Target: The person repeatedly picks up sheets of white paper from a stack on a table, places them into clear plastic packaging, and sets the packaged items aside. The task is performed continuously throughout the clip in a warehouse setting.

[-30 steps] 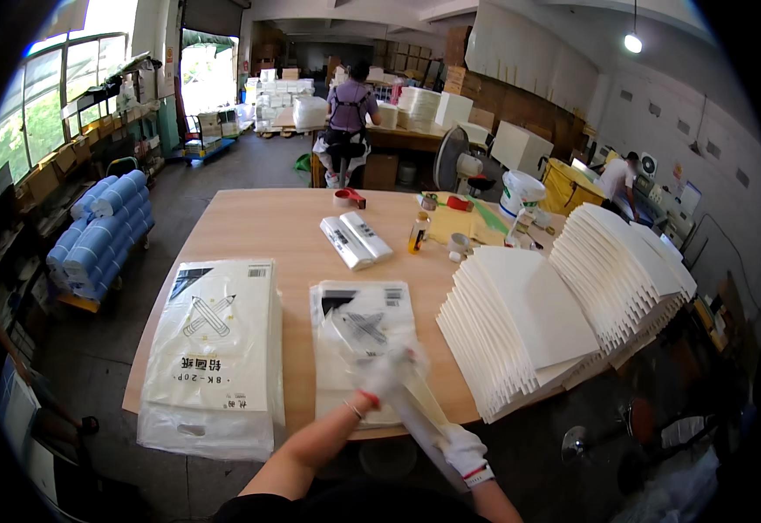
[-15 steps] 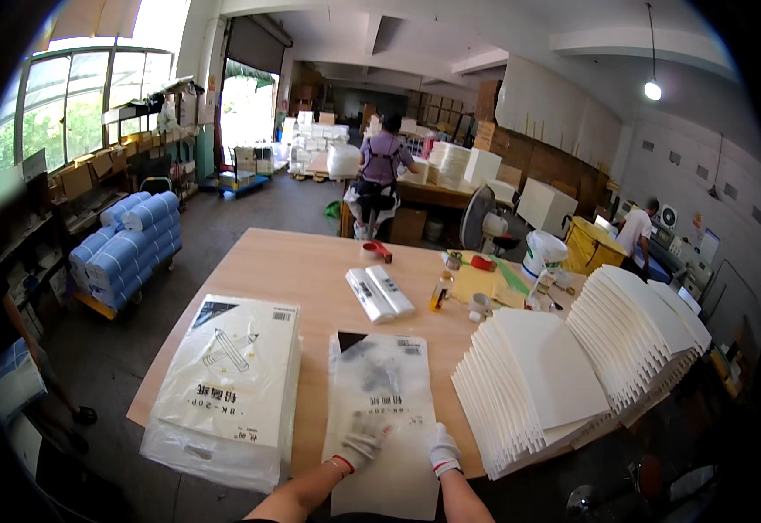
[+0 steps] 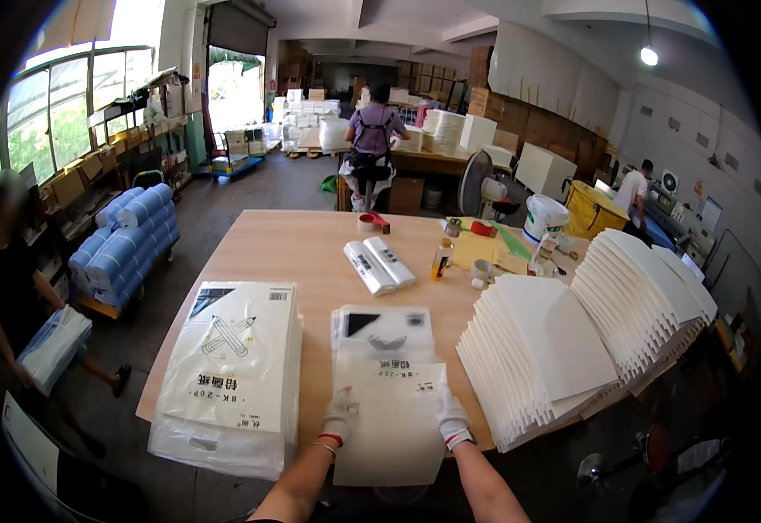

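Workshop space stretches back from a pale wooden table, with stacked cartons and other people at work far beyond both hands

Head view: the left hand and right hand, both in white gloves with red cuffs, are each clamped on a side edge of a translucent white plastic bag. The bag lies flat between them, its lower end hanging over the near table edge, its upper end resting on a short pile of the same printed bags just beyond the fingers. It looks thin, glossy and slightly cloudy, with dark print at the top and something pale and flat inside.

As I judge it, the step in hand is squaring up a filled bag; the next move seems to call for an even pull from both sides so the film does not wrinkle.

Left of the left hand sits a thicker stack of larger bags; right of the right hand, a fanned row of white sheets
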Motion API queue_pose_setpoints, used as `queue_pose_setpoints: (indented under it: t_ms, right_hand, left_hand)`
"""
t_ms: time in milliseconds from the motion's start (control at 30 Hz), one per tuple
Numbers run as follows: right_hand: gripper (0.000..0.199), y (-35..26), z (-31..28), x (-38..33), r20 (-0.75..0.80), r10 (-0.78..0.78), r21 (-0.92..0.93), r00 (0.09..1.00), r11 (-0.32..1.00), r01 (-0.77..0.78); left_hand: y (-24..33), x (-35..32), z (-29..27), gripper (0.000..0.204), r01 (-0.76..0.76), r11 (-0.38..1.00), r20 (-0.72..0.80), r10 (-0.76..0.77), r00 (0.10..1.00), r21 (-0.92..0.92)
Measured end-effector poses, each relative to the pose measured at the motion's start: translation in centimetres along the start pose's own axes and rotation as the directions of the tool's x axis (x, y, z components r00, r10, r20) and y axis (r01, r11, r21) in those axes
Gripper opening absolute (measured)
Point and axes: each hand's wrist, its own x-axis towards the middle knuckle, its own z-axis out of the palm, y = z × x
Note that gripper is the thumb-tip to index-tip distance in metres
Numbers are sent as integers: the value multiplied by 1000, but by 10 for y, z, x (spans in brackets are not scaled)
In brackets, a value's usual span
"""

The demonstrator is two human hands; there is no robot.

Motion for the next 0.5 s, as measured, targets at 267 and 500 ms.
queue_pose_setpoints:
  t_ms: [267,500]
  right_hand:
    - [48,22,7,58,191,176,-80,966,983,-163]
    - [64,9,-7,-18,306,-39,24,951,999,33]
  left_hand:
    - [-20,31,47,36,-79,966,-18,86,996,245]
    - [-44,-8,6,20,108,983,29,-113,993,145]
